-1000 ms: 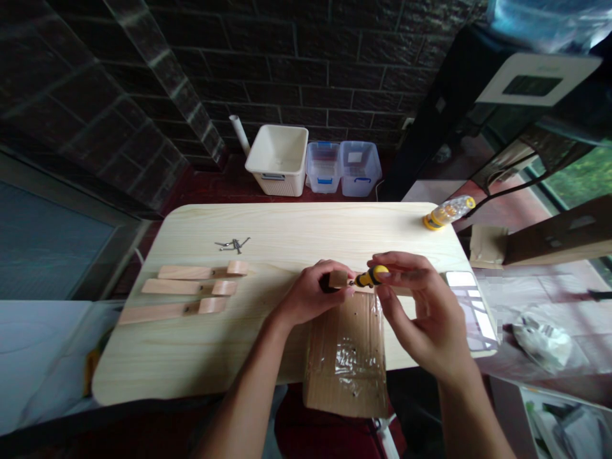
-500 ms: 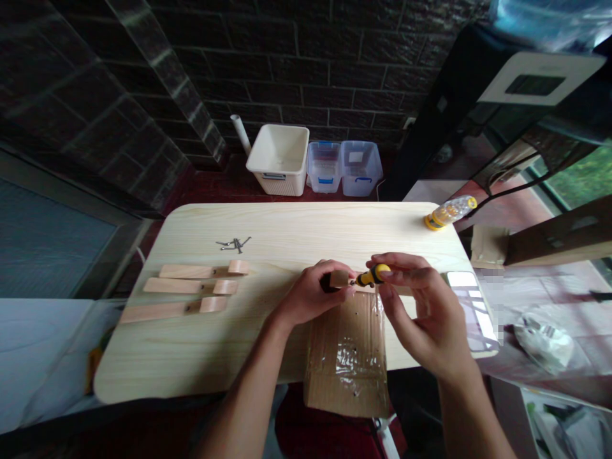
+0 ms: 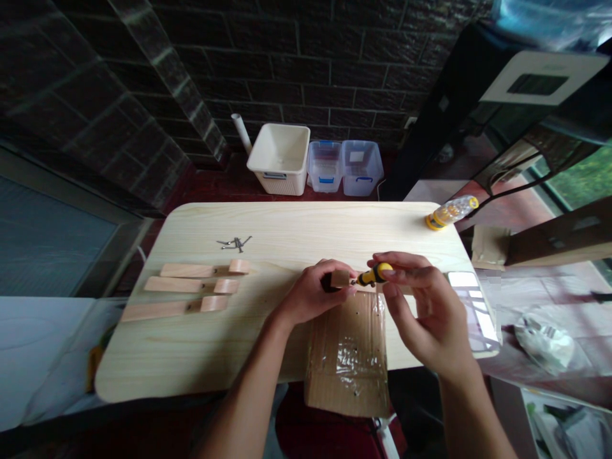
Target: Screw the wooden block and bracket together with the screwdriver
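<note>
My left hand point(image 3: 318, 293) is closed round a small wooden block point(image 3: 340, 278) at the top end of a taped cardboard piece point(image 3: 349, 363). In my right hand point(image 3: 423, 303) is a yellow and black screwdriver point(image 3: 374, 275), held by thumb and fingers, its tip pointing left at the block's side. A flat strip of wood point(image 3: 367, 288) lies under the tool, partly hidden by my hands. Three wooden pieces with blocks on their right ends, such as the middle one point(image 3: 179, 285), lie at the left. Several dark screws point(image 3: 238, 243) sit above them.
The pale table point(image 3: 306, 223) carries a clear bottle with yellow ends point(image 3: 452, 212) at its back right corner and a shiny flat device point(image 3: 473, 312) at its right edge. Beyond the far edge stand a cream bin point(image 3: 282, 153) and two clear boxes point(image 3: 362, 167).
</note>
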The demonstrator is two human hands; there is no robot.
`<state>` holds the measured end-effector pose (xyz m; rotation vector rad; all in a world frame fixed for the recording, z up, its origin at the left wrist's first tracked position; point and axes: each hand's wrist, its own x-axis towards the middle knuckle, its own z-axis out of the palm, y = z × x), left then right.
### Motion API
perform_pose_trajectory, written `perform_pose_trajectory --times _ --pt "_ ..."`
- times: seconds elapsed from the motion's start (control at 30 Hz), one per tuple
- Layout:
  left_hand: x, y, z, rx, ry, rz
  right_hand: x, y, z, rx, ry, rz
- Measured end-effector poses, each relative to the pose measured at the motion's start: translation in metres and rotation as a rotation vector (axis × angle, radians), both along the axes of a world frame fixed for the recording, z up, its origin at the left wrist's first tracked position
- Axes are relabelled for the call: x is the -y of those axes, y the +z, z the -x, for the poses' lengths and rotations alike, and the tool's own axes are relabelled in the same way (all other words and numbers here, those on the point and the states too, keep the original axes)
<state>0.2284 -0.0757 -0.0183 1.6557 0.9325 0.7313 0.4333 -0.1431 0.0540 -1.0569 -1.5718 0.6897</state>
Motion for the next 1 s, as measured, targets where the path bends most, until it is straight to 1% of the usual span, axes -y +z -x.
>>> perform_pose_trajectory --times 0.2,0.5,0.73,1.0 --pt "-0.0003 -0.0018 0.0001 -0.002 0.011 0.003 0.0023 0.0031 -0.0004 0.007 0.009 -0.006" --pt "0.0002 0.0000 -0.0008 0.014 0.014 -0.014 -0.0014 -0.0017 -0.0038 0.004 -0.007 -0.014" --pt "0.0002 0.0016 -0.0004 0.014 0.012 -0.004 0.0026 0.0024 -0.0031 -0.018 0.008 0.011" --pt "0.0003 0.0001 -0.0008 0.022 0.010 -0.012 -0.0013 0.0003 -0.0060 0.013 -0.008 -0.027"
